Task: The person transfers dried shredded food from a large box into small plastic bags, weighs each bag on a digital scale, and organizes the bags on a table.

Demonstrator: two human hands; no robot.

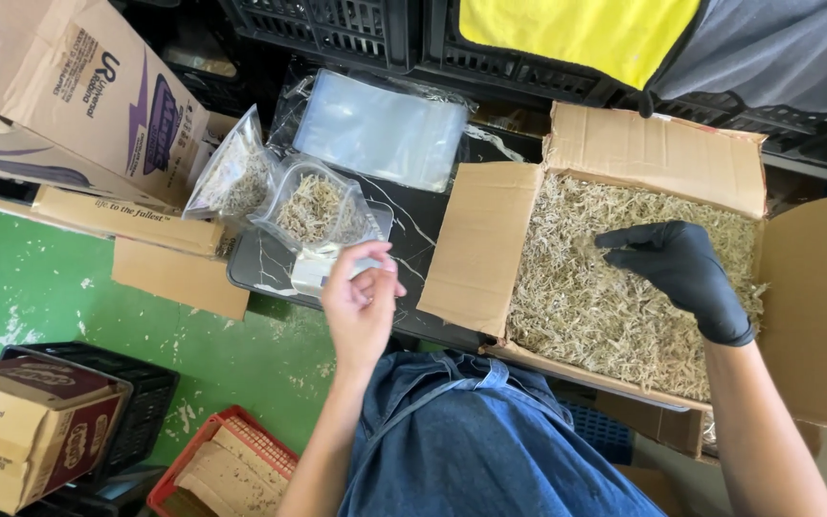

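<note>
- Head view looks down on a dark marbled surface (413,239) with a person in a blue denim apron (471,440) seated at it
- left hand (361,302), bare, is raised over the near edge of a grey tray (260,268); its grip is pinched on the lower edge of a small clear bag (318,215) partly filled with pale dried shreds, which stands on the tray
- second filled bag (232,177) leans just behind and to the side of the first, touching it
- stack of empty clear bags (380,129) lies flat farther back on the surface, apart from both hands
- right hand (686,268), in a black glove, hovers low over an open cardboard box (490,249) full of the same dried shreds (614,306); fingers are loosely curled with fingertips drawn together, whether they hold any shreds cannot be told
- box's upright flap stands between the two hands
- printed cartons (78,86) crowd the far corner beside the tray; below lie a green floor (40,287), a black crate (145,402) and a red basket (232,464)
- black crates (337,29) and a yellow cloth (576,33) line the back edge
</note>
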